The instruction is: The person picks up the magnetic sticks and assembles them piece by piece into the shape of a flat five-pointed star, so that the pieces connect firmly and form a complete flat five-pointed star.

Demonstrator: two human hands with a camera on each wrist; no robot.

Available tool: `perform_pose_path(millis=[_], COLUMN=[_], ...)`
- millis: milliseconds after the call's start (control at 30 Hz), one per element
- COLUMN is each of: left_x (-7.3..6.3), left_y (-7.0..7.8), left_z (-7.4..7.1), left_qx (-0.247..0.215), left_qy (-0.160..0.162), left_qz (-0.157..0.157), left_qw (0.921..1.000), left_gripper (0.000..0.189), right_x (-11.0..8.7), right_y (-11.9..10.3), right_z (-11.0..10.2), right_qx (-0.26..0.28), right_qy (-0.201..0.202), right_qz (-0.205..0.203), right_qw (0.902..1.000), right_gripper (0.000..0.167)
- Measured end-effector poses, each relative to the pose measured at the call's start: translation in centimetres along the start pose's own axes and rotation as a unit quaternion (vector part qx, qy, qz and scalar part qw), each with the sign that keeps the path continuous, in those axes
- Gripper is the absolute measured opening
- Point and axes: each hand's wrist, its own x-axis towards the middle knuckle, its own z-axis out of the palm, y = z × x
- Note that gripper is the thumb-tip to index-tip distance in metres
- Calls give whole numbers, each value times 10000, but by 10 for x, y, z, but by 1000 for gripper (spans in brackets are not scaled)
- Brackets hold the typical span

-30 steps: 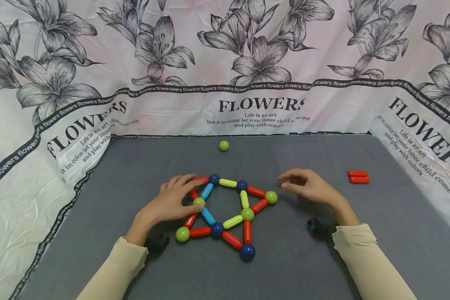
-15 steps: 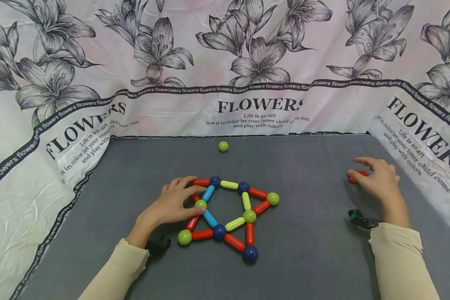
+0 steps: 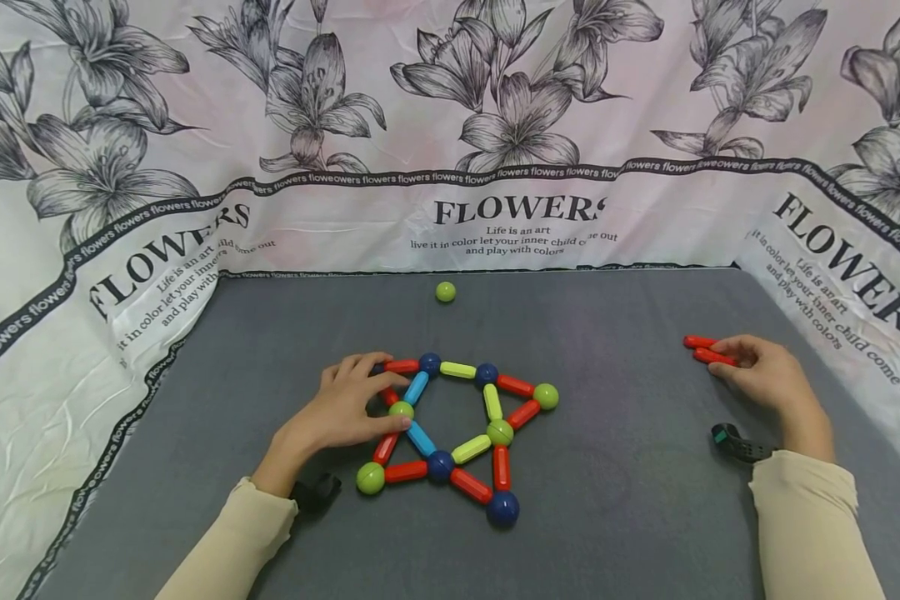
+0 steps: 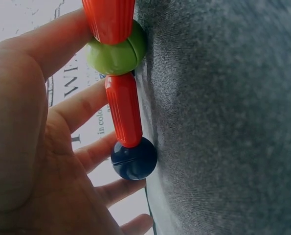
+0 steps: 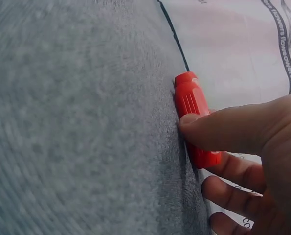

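Observation:
A flat star-shaped frame of rods and balls lies on the grey table, with red rods (image 3: 406,472) at its points and blue and yellow-green rods (image 3: 458,369) around the middle. My left hand (image 3: 348,402) rests at its left side, fingers spread and touching it by a green ball (image 3: 401,412). In the left wrist view the fingers lie behind a red rod (image 4: 124,110) and a dark blue ball (image 4: 134,159). At the right, my right hand (image 3: 768,375) pinches a red rod (image 3: 714,357) between thumb and fingers. Another red rod (image 3: 699,342) lies right beside it.
A loose green ball (image 3: 446,292) sits near the back edge of the grey table (image 3: 615,517). A flower-printed cloth (image 3: 525,225) stands behind the table and along its sides.
My right hand has moved right from beside the star to the two red rods and taken hold of one; the rods now lie slightly staggered. The left hand stays at the star.

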Motion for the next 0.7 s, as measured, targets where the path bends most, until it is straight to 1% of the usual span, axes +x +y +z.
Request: perform_pose_path(millis=[100,167,267,333,400,467,633,700], left_x=[0,-1,-1,-1,-1,0,-1,-1], left_y=[0,1,3,5,6,7,7,6], left_z=[0,-1,-1,-1,-1,0,2,2], left_qx=[-36,-53,-73,-97,-116,-146,-247,-302], left_qy=[1,13,7,-14,-49,-109,-229,-276], left_qz=[19,31,14,-2,-20,-6,124,125], left_qw=[10000,10000,10000,10000,9999,9998,9994,9991], left_gripper=[55,55,56,56,57,57,58,59], right_x=[-1,-2,-3,-3,-3,-3,1,4], right_y=[-1,-2,-4,-7,-11,-17,-38,-45], right_z=[-1,-2,-4,-6,-6,-7,2,9], right_qx=[-25,10,166,282,500,822,1642,1762], right_qy=[-192,-218,-127,23,121,115,-146,-272], right_qz=[6,-5,-99,-178,-258,-292,-417,-533], right_qw=[9998,9998,9997,9994,9983,9961,9854,9825], right_gripper=[38,39,39,38,37,38,37,37])
